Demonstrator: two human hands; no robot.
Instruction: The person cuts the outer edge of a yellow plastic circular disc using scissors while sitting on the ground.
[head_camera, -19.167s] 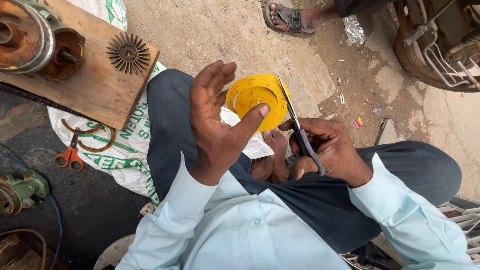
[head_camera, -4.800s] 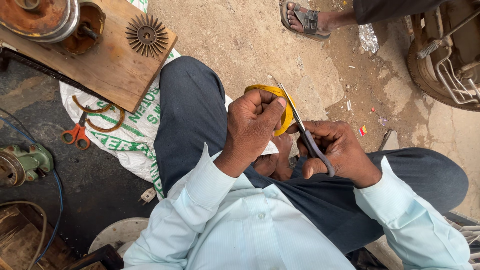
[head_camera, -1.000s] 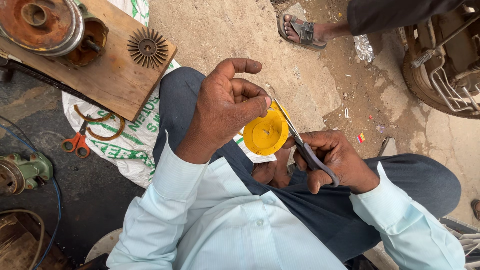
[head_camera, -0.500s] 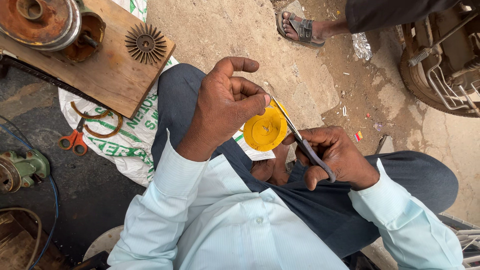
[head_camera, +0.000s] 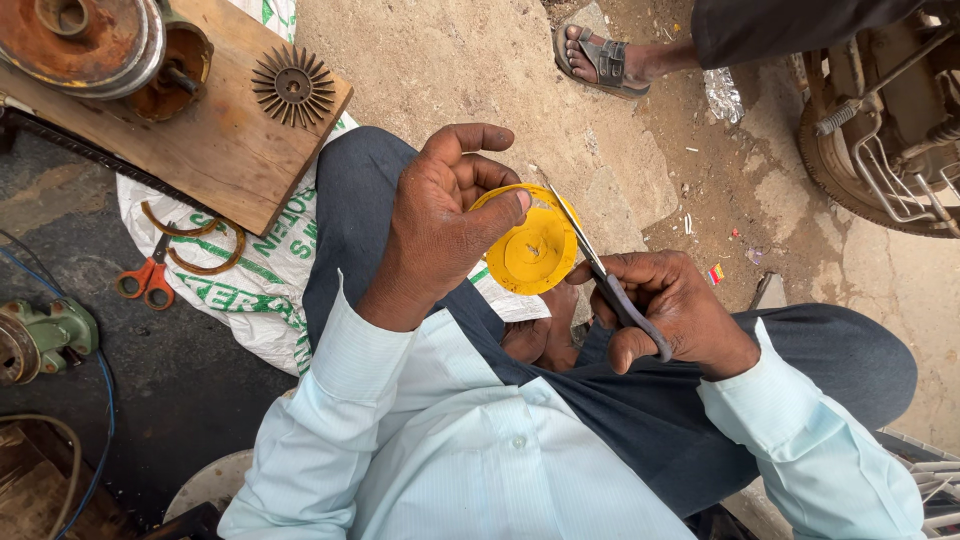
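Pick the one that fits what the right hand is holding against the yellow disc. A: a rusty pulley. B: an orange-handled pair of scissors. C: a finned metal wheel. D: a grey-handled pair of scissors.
D: the right hand grips grey-handled scissors whose blades meet the edge of the yellow disc held by the left hand; the orange-handled scissors lie on the sack.

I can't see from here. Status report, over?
Left hand grips yellow disc. Right hand works scissors at its rim. Nothing in between.
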